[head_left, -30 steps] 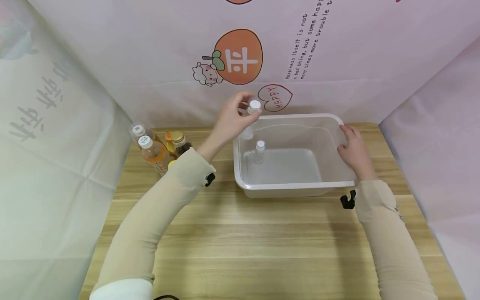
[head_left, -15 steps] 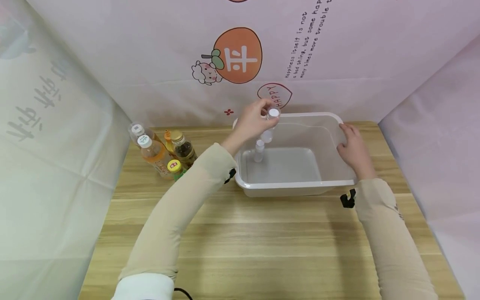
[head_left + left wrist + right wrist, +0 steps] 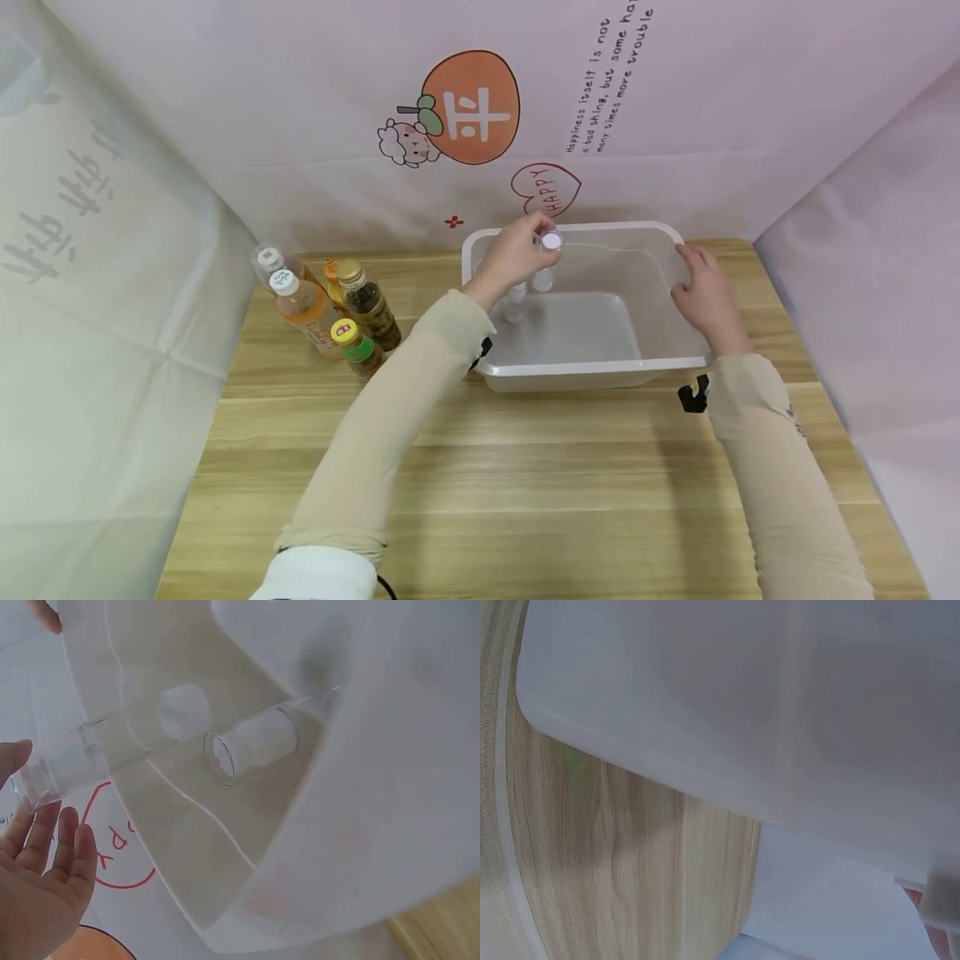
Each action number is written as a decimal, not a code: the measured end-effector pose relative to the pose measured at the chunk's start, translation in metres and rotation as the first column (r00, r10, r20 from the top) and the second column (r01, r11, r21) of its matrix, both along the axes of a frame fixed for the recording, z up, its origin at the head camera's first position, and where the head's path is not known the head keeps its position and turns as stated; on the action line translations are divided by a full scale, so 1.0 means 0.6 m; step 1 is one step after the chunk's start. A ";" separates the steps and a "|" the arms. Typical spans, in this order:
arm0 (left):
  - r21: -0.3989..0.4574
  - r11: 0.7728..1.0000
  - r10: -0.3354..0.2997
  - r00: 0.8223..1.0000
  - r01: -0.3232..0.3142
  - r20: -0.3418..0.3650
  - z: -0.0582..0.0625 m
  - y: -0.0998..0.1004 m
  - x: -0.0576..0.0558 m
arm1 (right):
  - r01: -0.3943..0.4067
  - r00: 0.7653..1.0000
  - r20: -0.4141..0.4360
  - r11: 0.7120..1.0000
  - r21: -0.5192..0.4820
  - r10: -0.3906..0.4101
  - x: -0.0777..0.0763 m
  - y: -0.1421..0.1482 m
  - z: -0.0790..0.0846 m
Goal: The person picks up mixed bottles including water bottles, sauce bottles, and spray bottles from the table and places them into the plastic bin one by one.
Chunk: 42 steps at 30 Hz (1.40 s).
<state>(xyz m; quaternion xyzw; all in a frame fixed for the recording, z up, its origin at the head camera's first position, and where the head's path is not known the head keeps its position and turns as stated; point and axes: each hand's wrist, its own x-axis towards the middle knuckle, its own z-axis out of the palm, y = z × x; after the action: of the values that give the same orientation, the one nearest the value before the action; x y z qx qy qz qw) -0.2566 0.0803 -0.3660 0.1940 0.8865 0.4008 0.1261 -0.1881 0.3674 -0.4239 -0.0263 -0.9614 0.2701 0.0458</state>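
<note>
My left hand (image 3: pixel 517 254) pinches a small clear bottle with a white top (image 3: pixel 551 240) by its upper end, over the inside of a whitish plastic tub (image 3: pixel 592 367). In the left wrist view the fingers (image 3: pixel 79 855) and thumb are around the clear end of that bottle (image 3: pixel 64 765). A similar clear bottle (image 3: pixel 514 306) stands in the tub's left part, partly covered by the left hand. My right hand (image 3: pixel 707 296) grips the tub's right rim; in the right wrist view, the tub wall (image 3: pixel 727 705) hides most of it.
Left of the tub several bottles stand on the wooden table (image 3: pixel 525 467): two with white caps and orange drink (image 3: pixel 306 308), a dark gold-capped one (image 3: pixel 367 304), an orange-topped one (image 3: pixel 333 275) and a yellow-capped jar (image 3: pixel 358 346). A printed cloth (image 3: pixel 337 108) hangs behind.
My left hand has carried the bottle rightward from the tub's back left corner, then lowered it slightly into the tub. The right hand stays on the rim.
</note>
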 end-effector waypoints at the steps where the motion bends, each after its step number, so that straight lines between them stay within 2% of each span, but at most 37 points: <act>1: -0.006 1.000 0.002 1.000 -0.002 -0.001 0.000 0.001 -0.001 | 0.001 1.000 0.001 1.000 0.001 -0.001 0.000 0.000 0.001; 14: -0.084 0.996 -0.034 0.999 0.032 -0.025 0.008 0.028 -0.011 | 0.015 1.000 0.003 1.000 0.012 -0.015 -0.001 0.005 0.002; 23: -0.140 0.989 -0.059 0.998 0.054 -0.031 -0.018 0.039 -0.017 | 0.011 1.000 0.001 1.000 0.005 -0.011 -0.003 0.002 0.000; 28: -0.137 0.989 -0.063 0.998 0.064 0.013 -0.030 0.034 -0.020 | 0.013 1.000 0.012 1.000 -0.007 -0.013 -0.002 0.000 0.002; 36: -0.147 0.980 -0.129 0.991 0.132 0.027 -0.040 0.029 -0.027 | 0.012 1.000 0.004 1.000 0.006 -0.012 0.000 0.001 -0.001; 42: -0.160 0.974 -0.152 0.987 0.158 0.045 -0.051 0.028 -0.031 | 0.012 1.000 0.012 1.000 0.002 -0.012 -0.001 0.003 -0.001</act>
<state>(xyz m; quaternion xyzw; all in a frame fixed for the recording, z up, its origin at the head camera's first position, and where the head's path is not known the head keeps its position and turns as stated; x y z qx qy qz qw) -0.2751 0.0974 -0.3966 0.2450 0.8963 0.3189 0.1869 -0.1888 0.3690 -0.4247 -0.0337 -0.9618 0.2686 0.0416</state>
